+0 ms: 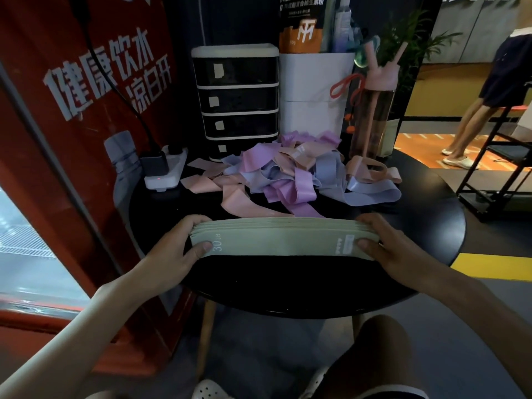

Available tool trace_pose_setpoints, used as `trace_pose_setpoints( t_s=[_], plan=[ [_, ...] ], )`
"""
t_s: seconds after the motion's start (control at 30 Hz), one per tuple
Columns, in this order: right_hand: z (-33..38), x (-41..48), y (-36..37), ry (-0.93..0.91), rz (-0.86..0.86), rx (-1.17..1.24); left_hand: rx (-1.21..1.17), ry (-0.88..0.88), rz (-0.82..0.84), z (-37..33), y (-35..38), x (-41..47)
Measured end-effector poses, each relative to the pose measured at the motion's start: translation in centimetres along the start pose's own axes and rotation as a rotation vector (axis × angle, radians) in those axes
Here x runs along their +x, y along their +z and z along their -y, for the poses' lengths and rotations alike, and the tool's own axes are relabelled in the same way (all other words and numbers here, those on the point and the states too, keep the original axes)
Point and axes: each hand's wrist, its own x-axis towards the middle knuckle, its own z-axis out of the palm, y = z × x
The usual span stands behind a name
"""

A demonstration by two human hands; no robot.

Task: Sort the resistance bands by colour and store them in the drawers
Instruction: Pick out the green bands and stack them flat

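Bare forearms and hands, no sleeves; white perforated clogs [211, 390] on the feet.

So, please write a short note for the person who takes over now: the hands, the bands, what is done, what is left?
Left hand and right hand: each grips one end of the green band stack, squared at the table's near edge.
Pink, purple and blue bands: mixed pile in the middle, unsorted.
Drawer unit: behind the pile, all drawers shut.
Done: green gathered.
Left: store green, then sort and store the other colours.
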Motion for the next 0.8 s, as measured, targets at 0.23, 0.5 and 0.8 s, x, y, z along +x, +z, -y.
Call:
trace_pose_setpoints(
  t_s=[0.23, 0.5, 0.8],
  plan=[
    [2.1, 0.8, -1.3, 0.029, -0.100, 0.097, -0.306, -0.173, -0.087, -2.1, -1.8, 0.5],
    [6.7, 2.2, -3.6, 0.416, 0.266, 0.772, -0.673, -0.538, -0.168, -2.8, -6.5, 1.1],
    [8.5, 3.4, -3.4, 0.434, 0.673, -0.188, -0.528, -0.544, -0.104, -3.9, -6.7, 1.1]
  ],
)
